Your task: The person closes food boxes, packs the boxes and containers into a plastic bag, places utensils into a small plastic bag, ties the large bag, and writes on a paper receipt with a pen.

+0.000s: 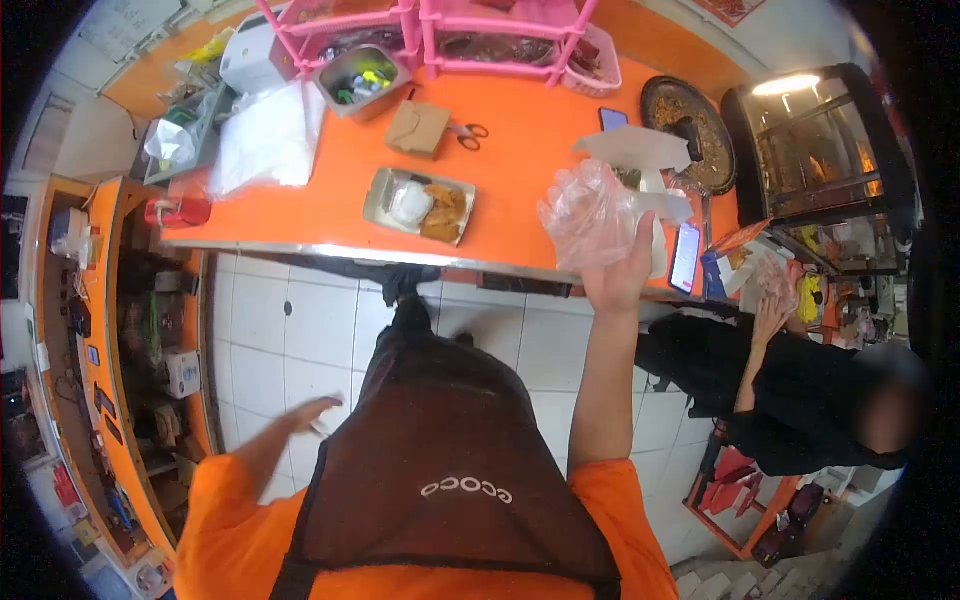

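My right hand (612, 262) reaches over the front edge of the orange counter, a clear plastic glove (590, 210) covering its fingers. Those fingers look stretched out, and the thumb stands apart. Behind the glove lie sheets of white paper (640, 147). Low at my left side, away from the counter, my left hand (316, 412) is smeared by motion; a small whitish patch shows beside it, and whether it is held I cannot tell. Between the hands, on the counter, sits a paper tray (377, 200) with a white mound of rice (411, 204) and brown fried food (446, 210).
Scissors (468, 136) lie beside a brown carton (417, 129). A metal container (361, 82), pink racks (495, 45), a dark round tray (725, 150) and a phone (685, 257) are on the counter (520, 200). At right, a co-worker (800, 390) stands near a lit display case (805, 140).
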Motion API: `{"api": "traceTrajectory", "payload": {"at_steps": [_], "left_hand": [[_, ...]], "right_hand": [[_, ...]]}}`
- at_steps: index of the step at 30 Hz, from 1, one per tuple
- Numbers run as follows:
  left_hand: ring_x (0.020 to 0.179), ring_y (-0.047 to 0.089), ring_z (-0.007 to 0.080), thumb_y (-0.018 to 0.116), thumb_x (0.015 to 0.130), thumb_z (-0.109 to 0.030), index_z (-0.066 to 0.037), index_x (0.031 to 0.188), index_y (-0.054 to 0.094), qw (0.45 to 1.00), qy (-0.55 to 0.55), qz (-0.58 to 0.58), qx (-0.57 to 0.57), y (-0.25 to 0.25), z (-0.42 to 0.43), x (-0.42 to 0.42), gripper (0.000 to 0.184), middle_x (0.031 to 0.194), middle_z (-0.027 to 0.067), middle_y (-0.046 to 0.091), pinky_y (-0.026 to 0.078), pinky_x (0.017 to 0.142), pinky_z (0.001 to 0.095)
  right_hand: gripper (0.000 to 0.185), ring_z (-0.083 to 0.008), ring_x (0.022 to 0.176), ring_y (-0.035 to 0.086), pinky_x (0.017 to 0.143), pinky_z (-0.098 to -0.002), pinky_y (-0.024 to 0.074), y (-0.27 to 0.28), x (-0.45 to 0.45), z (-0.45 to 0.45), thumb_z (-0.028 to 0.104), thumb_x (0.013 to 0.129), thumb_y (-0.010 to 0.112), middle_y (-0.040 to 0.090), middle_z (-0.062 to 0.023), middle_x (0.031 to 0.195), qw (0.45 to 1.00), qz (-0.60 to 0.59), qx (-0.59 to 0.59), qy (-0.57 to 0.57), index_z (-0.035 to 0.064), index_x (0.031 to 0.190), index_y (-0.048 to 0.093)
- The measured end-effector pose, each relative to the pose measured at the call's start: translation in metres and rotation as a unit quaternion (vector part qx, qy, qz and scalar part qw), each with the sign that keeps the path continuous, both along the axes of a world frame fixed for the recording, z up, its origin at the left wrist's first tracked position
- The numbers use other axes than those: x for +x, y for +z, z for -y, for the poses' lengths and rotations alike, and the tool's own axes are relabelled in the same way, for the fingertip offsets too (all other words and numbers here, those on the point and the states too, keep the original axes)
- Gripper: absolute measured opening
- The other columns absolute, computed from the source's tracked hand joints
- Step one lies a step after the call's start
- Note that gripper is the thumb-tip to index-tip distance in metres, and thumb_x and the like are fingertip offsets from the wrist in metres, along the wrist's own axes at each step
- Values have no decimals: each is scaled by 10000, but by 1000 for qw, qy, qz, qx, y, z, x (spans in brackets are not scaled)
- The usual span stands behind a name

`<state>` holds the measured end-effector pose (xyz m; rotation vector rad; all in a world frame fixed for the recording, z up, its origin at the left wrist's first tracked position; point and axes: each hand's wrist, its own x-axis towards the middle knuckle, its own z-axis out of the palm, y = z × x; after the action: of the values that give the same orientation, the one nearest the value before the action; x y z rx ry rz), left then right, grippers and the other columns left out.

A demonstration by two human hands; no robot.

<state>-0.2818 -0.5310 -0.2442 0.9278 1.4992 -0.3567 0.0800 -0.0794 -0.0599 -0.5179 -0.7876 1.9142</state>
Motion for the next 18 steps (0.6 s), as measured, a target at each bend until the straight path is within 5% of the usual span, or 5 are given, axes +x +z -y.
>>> {"api": "traceTrajectory", "payload": {"at_steps": [2, 6, 7, 11, 18], "left_hand": [[1509, 290, 296, 629, 923, -523, -157, 1556, 409, 962, 255, 88, 52, -66, 104, 21, 764, 1632, 88, 330, 217, 1233, 530], [1389, 474, 394, 555, 1001, -448, -59, 1551, 383, 966, 156, -122, 165, -79, 32, 45, 696, 1463, 275, 517, 302, 1210, 439], [1379, 473, 402, 565, 1010, -411, -96, 1550, 397, 906, 201, -120, 353, -11, -33, 42, 647, 1468, 273, 504, 310, 1196, 487], [1533, 242, 338, 623, 935, -521, -263, 1562, 396, 772, -67, -274, 569, 169, -189, 59, 715, 1645, 104, 309, 164, 1234, 604], [1555, 198, 282, 672, 868, -560, -306, 1575, 335, 693, -227, -233, 644, 213, -253, 67, 824, 1676, 54, 239, 166, 1248, 589]], "right_hand": [[796, -328, 1421, 421, 1202, -509, 305, 0, 3, 0, 619, 1042, 361, 430, -157, 1549, 1000, 19, 1, 18, 40, 1584, 282], [840, -361, 1439, 390, 1213, -570, 254, -21, 19, -4, 655, 1005, 401, 394, -188, 1569, 998, 29, -34, 51, 70, 1595, 274], [851, -370, 1441, 385, 1214, -583, 242, -17, 18, 2, 664, 995, 410, 385, -195, 1573, 996, 26, -52, 63, 77, 1596, 276], [865, -395, 1442, 376, 1216, -615, 214, -21, 5, 27, 680, 981, 416, 360, -218, 1581, 984, 32, -124, 127, 93, 1600, 271], [841, -394, 1384, 437, 1169, -582, 305, -54, 6, 49, 670, 1004, 368, 431, -215, 1518, 981, 83, -121, 127, 59, 1578, 306]]}}
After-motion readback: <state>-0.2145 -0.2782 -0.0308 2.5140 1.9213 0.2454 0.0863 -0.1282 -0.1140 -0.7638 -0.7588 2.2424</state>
